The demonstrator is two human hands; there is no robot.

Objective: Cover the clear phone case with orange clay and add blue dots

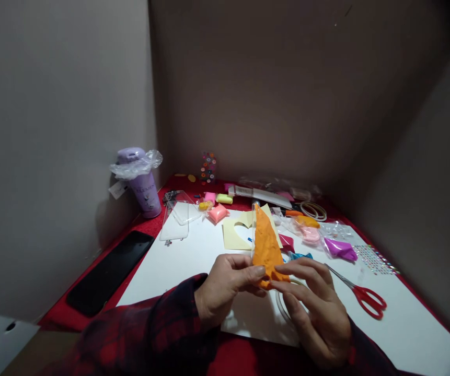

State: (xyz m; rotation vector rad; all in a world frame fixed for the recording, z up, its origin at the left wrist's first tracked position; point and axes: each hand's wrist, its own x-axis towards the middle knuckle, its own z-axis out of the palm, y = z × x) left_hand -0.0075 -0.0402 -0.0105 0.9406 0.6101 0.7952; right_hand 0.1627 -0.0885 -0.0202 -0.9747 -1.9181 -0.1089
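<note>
black phone (110, 271) lies at 9 o'clock from the orange clay-like sheet (267, 243); left hand (228, 284), at 8 o'clock, clamps thumb and fingers on the sheet's lower end, over the white board (405, 308). right hand (321, 308), at 5 o'clock, has thumb apart, two fingertips touching that end; red-handled scissors (368, 300) lie at 4 o'clock.

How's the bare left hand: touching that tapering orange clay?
Touching: head view shows the left hand pinching the orange clay near its bottom, thumb in front.
</note>
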